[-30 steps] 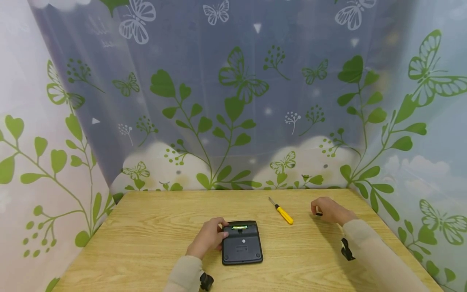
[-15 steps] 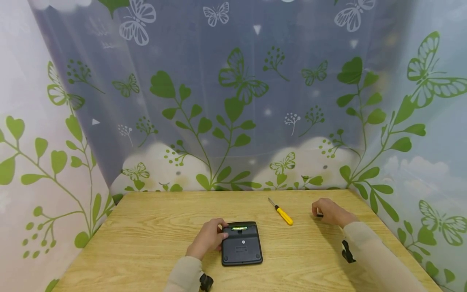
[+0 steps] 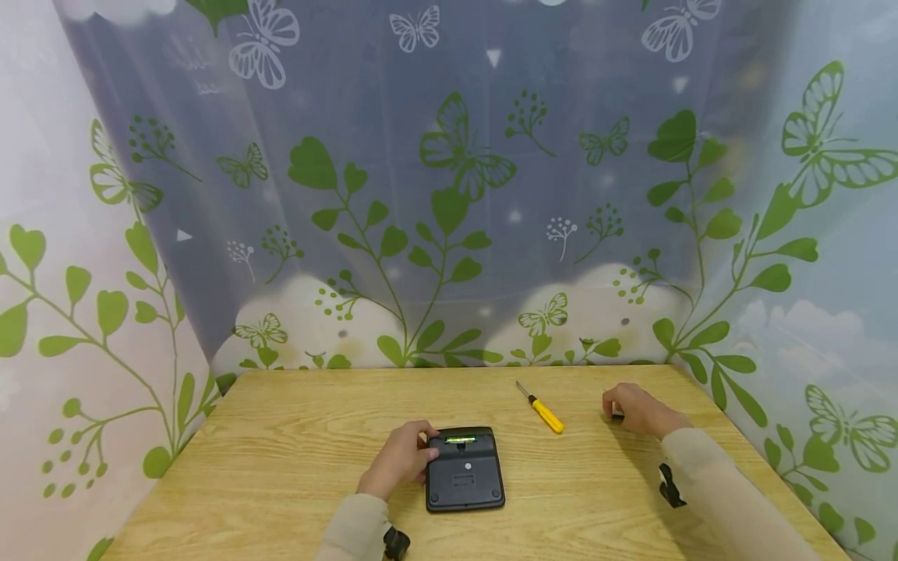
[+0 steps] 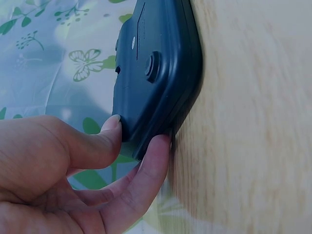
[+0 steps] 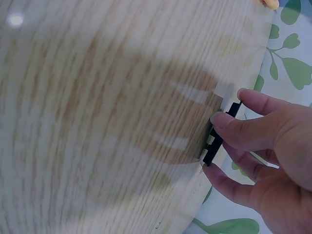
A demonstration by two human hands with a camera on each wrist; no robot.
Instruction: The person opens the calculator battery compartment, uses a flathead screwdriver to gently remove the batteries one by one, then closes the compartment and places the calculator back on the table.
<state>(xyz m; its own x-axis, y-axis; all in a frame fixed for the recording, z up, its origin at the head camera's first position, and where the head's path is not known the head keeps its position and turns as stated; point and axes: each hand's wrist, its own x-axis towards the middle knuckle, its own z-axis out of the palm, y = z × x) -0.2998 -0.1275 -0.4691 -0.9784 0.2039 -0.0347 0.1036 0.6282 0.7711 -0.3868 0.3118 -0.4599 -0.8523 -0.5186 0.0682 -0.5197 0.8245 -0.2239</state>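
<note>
A black desktop calculator (image 3: 464, 491) lies face down on the table, its open battery slot showing a green battery (image 3: 461, 440). My left hand (image 3: 396, 461) grips its upper left edge, thumb on the back and fingers at the side, as the left wrist view also shows. Over to the right, my right hand (image 3: 638, 408) pinches a small, thin black battery cover (image 5: 213, 144) with tabs along its edge. In the right wrist view the cover stands on edge at the table surface; whether it touches cannot be told.
A yellow-handled screwdriver (image 3: 546, 414) lies between the two hands, its tip pointing away to the back left. The wooden table (image 3: 295, 436) ends at a patterned curtain (image 3: 449, 234) behind, with more of the same cloth on both sides.
My right hand has shifted very slightly right and nearer, still holding the battery cover. The left hand stays on the calculator, and the screwdriver has not moved.
</note>
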